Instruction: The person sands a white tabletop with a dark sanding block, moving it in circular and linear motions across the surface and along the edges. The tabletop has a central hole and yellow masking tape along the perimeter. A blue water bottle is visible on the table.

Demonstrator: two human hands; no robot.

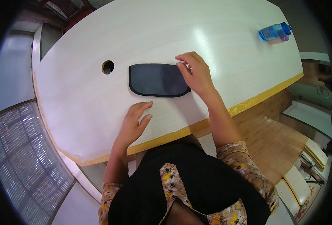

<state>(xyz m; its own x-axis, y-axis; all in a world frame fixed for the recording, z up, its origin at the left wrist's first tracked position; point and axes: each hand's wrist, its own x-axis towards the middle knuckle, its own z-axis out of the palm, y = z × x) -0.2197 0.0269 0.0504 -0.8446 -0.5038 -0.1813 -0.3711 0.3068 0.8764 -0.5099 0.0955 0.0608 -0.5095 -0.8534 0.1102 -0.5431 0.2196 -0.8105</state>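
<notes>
A flat, dark blue-grey fabric pouch with black edging lies on the white table. Its lower corners are rounded, and its long side runs left to right. Over its right end hovers my right hand, thumb and fingers apart with nothing held; it hides part of that end, and I cannot tell whether it touches the fabric. My left hand is nearer to me, just below the pouch's lower left side. Its fingers are stretched out, open, and apart from the pouch.
A blue bottle lies at the table's far right. Left of the pouch, a round hole pierces the tabletop. Yellow tape runs along the near edge. A brown wooden surface sits lower at the right, and a meshed window at the left.
</notes>
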